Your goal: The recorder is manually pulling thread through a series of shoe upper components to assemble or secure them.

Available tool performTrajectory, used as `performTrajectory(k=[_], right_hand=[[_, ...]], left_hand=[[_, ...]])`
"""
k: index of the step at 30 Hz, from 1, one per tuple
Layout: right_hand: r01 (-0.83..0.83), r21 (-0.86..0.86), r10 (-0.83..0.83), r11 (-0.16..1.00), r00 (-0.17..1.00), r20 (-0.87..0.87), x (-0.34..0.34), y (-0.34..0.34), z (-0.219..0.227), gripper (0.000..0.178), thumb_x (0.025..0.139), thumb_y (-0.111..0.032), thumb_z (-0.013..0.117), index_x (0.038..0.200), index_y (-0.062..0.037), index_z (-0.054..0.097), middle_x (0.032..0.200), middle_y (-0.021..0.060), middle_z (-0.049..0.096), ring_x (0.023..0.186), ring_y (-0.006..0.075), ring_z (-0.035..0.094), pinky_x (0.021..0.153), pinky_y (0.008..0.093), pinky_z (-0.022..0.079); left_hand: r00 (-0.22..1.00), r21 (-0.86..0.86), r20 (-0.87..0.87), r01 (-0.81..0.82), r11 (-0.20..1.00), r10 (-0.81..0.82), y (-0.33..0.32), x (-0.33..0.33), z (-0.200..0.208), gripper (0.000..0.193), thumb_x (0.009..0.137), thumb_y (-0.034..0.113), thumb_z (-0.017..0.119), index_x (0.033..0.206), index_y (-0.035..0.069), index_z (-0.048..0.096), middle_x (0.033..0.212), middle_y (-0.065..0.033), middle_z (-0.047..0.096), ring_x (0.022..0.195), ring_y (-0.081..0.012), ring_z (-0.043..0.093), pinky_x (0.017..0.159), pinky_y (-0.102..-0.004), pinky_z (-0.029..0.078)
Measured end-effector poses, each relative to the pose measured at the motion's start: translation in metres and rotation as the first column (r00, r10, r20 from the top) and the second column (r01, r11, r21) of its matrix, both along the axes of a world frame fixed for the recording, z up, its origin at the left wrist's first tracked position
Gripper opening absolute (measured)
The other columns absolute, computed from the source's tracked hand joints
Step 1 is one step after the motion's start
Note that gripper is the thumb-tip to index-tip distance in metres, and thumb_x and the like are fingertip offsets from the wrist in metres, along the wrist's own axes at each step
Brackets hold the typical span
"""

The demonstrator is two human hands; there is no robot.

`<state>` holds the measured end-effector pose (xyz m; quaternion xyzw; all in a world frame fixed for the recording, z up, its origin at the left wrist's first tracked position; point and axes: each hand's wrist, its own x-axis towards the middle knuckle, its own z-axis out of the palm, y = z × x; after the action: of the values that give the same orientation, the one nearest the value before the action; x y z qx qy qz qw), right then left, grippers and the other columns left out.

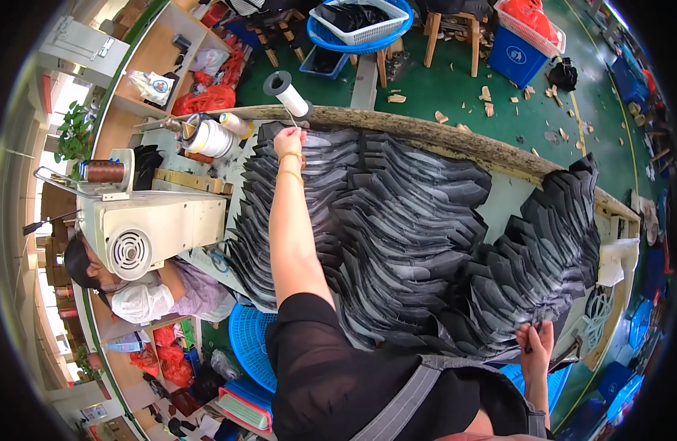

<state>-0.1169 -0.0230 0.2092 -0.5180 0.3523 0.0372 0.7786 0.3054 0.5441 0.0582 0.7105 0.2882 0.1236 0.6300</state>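
Observation:
My left arm stretches to the table's far edge, where my left hand [289, 141] is closed in a pinch on white thread [292, 119]. That thread runs up to a white thread spool [290, 95] with dark end flanges, just beyond my fingers. At the lower right, my right hand [535, 339] is curled beside the near end of a row of overlapping black cut pieces [540, 250]. Its fingers are closed, and a small dark thing at them is too unclear to name. More rows of black pieces [404, 198] lie between my hands.
At the left stands a cream sewing machine [158, 228] with a brown thread spool [105, 171]; a person [162, 294] sits behind it. Thread cones [210, 138] stand near the far left corner. A raised wooden rim [426, 132] edges the table. A blue basket [251, 345] is below.

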Motion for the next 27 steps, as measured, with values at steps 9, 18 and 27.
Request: performTrajectory(k=[9,18,27], right_hand=[[-0.459,-0.466,0.594,0.757,0.781,0.196,0.026,0.040,-0.018,0.023,0.088,-0.014,0.066,0.079,-0.0057,0.046,0.074,0.0000,0.041,0.069,0.0077,0.036,0.059,0.0242,0.033],[-0.494,-0.865,0.927,0.087,0.358,-0.111,-0.084,0.037,0.039,0.044,0.075,-0.001,0.068,0.118,-0.0032,0.059,0.091,0.0135,0.066,0.080,0.0291,0.067,0.069,0.0355,0.054],[-0.641,-0.286,0.660,0.712,0.750,-0.039,-0.242,-0.116,0.079,0.013,0.084,-0.007,0.070,0.080,0.0010,0.059,0.066,0.0003,0.060,0.062,0.0051,0.057,0.055,0.0226,0.044]], left_hand=[[0.949,-0.522,0.134,0.313,0.793,-0.286,-0.142,-0.256,0.091,0.006,0.095,0.011,0.057,0.097,0.005,0.058,0.083,-0.0048,0.064,0.072,-0.0142,0.062,0.065,-0.0246,0.051],[0.894,-0.765,0.152,0.376,0.523,-0.421,-0.358,-0.541,0.149,0.007,0.097,0.007,0.052,0.103,0.004,0.054,0.101,-0.0079,0.064,0.092,-0.0171,0.064,0.083,-0.0311,0.053],[0.308,0.075,0.192,0.942,0.327,-0.932,-0.463,-0.604,0.211,0.007,0.083,0.003,0.069,0.088,-0.001,0.068,0.095,-0.0078,0.062,0.070,-0.0069,0.058,0.058,-0.0205,0.046]])
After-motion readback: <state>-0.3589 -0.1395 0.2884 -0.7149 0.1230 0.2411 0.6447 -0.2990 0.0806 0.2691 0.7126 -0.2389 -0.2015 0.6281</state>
